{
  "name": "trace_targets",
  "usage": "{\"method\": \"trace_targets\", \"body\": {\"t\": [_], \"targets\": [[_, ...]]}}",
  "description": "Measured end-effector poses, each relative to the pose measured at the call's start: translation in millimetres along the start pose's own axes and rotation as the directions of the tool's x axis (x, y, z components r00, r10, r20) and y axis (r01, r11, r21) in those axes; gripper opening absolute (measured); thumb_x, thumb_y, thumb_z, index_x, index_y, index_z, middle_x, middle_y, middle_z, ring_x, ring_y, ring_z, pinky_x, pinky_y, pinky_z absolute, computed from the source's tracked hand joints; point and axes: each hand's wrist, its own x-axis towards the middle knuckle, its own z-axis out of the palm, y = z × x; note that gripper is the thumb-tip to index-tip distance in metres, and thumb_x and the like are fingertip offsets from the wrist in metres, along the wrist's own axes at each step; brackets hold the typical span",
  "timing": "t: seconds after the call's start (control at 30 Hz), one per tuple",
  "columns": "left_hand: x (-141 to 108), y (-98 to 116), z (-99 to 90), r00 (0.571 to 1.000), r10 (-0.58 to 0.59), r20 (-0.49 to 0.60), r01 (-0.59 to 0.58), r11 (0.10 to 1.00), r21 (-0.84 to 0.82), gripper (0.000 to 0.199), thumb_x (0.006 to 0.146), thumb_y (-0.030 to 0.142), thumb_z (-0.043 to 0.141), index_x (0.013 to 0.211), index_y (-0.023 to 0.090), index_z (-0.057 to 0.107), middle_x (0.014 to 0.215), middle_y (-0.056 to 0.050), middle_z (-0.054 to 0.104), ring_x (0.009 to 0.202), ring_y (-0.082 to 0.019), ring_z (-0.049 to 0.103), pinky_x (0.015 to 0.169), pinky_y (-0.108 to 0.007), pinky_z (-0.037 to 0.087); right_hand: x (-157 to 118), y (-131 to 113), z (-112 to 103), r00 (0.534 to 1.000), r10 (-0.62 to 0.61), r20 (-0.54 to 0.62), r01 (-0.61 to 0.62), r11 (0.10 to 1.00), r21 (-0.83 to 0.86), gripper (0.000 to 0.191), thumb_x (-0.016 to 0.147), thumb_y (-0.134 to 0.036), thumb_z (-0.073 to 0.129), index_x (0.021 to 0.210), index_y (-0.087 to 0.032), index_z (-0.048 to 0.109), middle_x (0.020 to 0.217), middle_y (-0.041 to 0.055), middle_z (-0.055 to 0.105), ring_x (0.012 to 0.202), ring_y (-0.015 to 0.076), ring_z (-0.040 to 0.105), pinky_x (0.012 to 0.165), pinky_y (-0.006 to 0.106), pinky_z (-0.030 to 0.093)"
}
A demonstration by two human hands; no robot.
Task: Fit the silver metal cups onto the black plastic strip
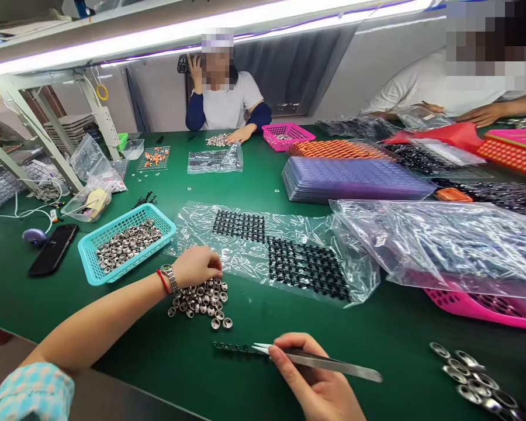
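My left hand is over a loose pile of small silver metal cups with round openings. Its fingers curl together at the pile's top edge; whatever is between them is hidden. In my right hand is a pair of tweezers with white tips, pinched between thumb and fingers. Those tips touch or lie just over a thin black toothed strip on the green table. Beyond my hands, rows of similar black strips lie on a clear plastic bag.
A turquoise basket of metal cups and a phone lie left. Clear trays are stacked right, near a large plastic bag over a pink basket. Larger metal rings sit front right. Two people sit across.
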Motion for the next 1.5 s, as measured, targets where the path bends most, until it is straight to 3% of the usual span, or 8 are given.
{"method": "trace_targets", "body": {"t": [0.2, 0.3, 0.53, 0.67, 0.8, 0.93, 1.27, 1.5], "targets": [[-10.9, 5.2, -7.1, 0.997, 0.015, -0.080, -0.022, 0.997, -0.077, 0.014, 0.100, 0.028, 0.072, 0.102, 0.014, 0.072, 0.105, -0.006, 0.074, 0.099, -0.023, 0.071, 0.091, -0.042, 0.060, 2.3, 10.7, -7.4, 0.986, -0.163, 0.047, 0.165, 0.986, -0.036, 0.032, 0.089, -0.059, 0.076, 0.088, -0.027, 0.070, 0.073, -0.0016, 0.067, 0.056, 0.0132, 0.059, 0.051, 0.022, 0.047], [-32.1, 20.8, -3.7, 0.985, 0.045, -0.165, -0.071, 0.986, -0.152, 0.006, 0.097, 0.017, 0.069, 0.093, 0.015, 0.073, 0.095, -0.006, 0.075, 0.094, -0.021, 0.071, 0.089, -0.035, 0.057, -4.3, 3.4, -0.8, 0.980, -0.190, -0.068, 0.186, 0.981, -0.059, 0.031, 0.091, -0.059, 0.075, 0.089, -0.028, 0.070, 0.075, -0.0032, 0.066, 0.059, 0.0132, 0.059, 0.055, 0.022, 0.048], [-94.5, 47.1, 40.8, 0.958, 0.285, -0.044, -0.280, 0.881, -0.381, 0.018, 0.084, 0.008, 0.075, 0.093, 0.019, 0.085, 0.078, -0.002, 0.072, 0.070, -0.013, 0.068, 0.065, -0.019, 0.051, -4.8, -13.1, 15.8, 0.981, -0.179, -0.081, 0.161, 0.968, -0.191, 0.037, 0.096, -0.059, 0.067, 0.078, -0.027, 0.063, 0.066, -0.0051, 0.059, 0.058, 0.0148, 0.054, 0.059, 0.027, 0.043], [-107.4, 39.2, 60.7, 0.973, 0.232, -0.007, -0.191, 0.781, -0.594, 0.024, 0.083, 0.005, 0.073, 0.097, 0.018, 0.087, 0.082, -0.004, 0.072, 0.071, -0.014, 0.067, 0.064, -0.019, 0.050, -3.7, -9.4, 16.0, 0.980, -0.173, -0.096, 0.149, 0.966, -0.213, 0.034, 0.097, -0.055, 0.067, 0.078, -0.027, 0.062, 0.063, -0.0066, 0.055, 0.053, 0.0131, 0.047, 0.053, 0.027, 0.038], [-105.9, 35.3, 63.0, 0.975, 0.212, 0.061, -0.117, 0.731, -0.672, 0.017, 0.082, 0.012, 0.080, 0.098, 0.015, 0.085, 0.084, -0.007, 0.075, 0.074, -0.016, 0.068, 0.067, -0.021, 0.051, -3.5, -7.2, 11.0, 0.968, -0.246, -0.052, 0.224, 0.938, -0.265, 0.027, 0.099, -0.046, 0.067, 0.080, -0.027, 0.064, 0.065, -0.0067, 0.059, 0.050, 0.0112, 0.053, 0.049, 0.022, 0.043], [-104.0, 38.6, 60.1, 0.976, 0.192, 0.100, -0.070, 0.716, -0.694, 0.018, 0.081, 0.013, 0.081, 0.098, 0.014, 0.084, 0.079, -0.005, 0.075, 0.073, -0.016, 0.067, 0.070, -0.022, 0.051, -1.6, -5.0, 1.4, 0.945, -0.322, 0.052, 0.320, 0.888, -0.329, 0.017, 0.101, -0.035, 0.067, 0.085, -0.028, 0.065, 0.068, -0.0059, 0.065, 0.051, 0.0106, 0.063, 0.048, 0.017, 0.049], [-101.6, 47.6, 63.4, 0.973, 0.105, 0.206, 0.081, 0.680, -0.729, 0.012, 0.080, 0.014, 0.071, 0.091, 0.016, 0.073, 0.078, -0.002, 0.071, 0.067, -0.014, 0.065, 0.063, -0.019, 0.049, 2.7, -0.3, -4.4, 0.924, -0.367, 0.112, 0.383, 0.890, -0.246, 0.006, 0.100, -0.028, 0.069, 0.095, -0.030, 0.069, 0.083, -0.0018, 0.073, 0.072, 0.0131, 0.075, 0.067, 0.016, 0.061], [-102.3, 46.1, 67.4, 0.978, 0.098, 0.186, 0.087, 0.617, -0.782, 0.012, 0.080, 0.018, 0.068, 0.091, 0.016, 0.073, 0.076, -0.002, 0.070, 0.065, -0.014, 0.064, 0.062, -0.019, 0.050, -6.8, -7.5, -6.0, 0.907, -0.421, 0.007, 0.418, 0.898, -0.136, 0.006, 0.101, -0.027, 0.069, 0.096, -0.030, 0.069, 0.078, -0.0015, 0.071, 0.067, 0.0132, 0.070, 0.061, 0.020, 0.059]]}}
